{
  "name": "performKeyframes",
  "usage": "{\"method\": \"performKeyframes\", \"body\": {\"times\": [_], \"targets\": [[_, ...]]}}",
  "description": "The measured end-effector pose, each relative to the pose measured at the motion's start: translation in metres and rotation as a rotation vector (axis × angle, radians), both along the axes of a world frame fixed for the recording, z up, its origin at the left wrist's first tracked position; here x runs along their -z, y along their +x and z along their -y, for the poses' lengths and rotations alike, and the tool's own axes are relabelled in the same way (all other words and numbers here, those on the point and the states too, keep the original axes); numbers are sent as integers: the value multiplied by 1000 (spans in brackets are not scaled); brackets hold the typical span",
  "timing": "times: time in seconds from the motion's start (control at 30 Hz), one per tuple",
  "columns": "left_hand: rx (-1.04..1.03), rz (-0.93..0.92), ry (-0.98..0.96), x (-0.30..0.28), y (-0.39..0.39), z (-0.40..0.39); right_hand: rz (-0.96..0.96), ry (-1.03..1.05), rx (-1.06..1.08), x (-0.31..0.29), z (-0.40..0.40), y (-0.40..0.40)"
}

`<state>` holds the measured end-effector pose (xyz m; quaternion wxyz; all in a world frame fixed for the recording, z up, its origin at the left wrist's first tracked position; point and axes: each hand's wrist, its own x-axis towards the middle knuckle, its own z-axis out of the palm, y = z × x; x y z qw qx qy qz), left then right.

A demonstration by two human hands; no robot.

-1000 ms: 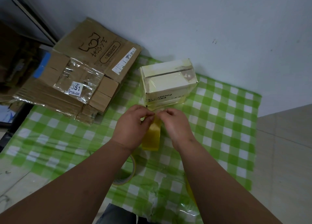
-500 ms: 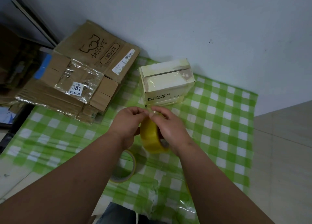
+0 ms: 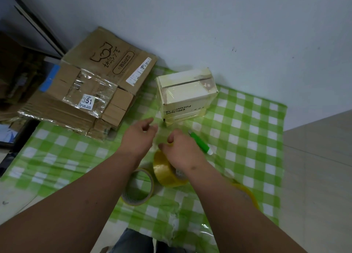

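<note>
Left hand [image 3: 140, 138]: fingers curled; tape pinch unclear, blurred.
Right hand [image 3: 182, 153]: over yellow translucent tape roll [image 3: 167, 173]; grip hidden.
Pale tape-wrapped cardboard box [image 3: 186, 96]: just ahead, left fingertips nearest.

The left forearm [image 3: 76, 201] and the right forearm [image 3: 228, 201] were bare along their whole visible length, and so were the left grip [image 3: 139, 136] and the right grip [image 3: 182, 151]. A small dark spot sat on the back of the right wrist, and a few faint specks dotted the left forearm. At the near edge, between the arms, showed a patch of dark blue-grey trousers [image 3: 133, 241], the cloth looking like denim.
</note>
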<state>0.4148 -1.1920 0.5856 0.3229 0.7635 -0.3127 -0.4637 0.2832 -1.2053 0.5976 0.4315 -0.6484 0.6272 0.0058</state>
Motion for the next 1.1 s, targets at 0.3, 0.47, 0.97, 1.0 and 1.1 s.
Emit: {"method": "performKeyframes", "body": {"times": [0.3, 0.47, 0.97, 1.0, 1.1], "targets": [[305, 330, -200, -11, 4, 42, 90, -486, 471, -3, 32, -26], [289, 388, -206, -7, -1, 48, 57, -523, 418, -5, 68, -40], [-70, 297, -193, 9, 4, 61, 147, -561, 396, 10, 79, -41], [-56, 320, -189, 9, 3, 63, 144, -551, 410, 12, 79, -40], [9, 326, -203, 12, 4, 64, 160, -526, 425, 15, 81, -42]]}}
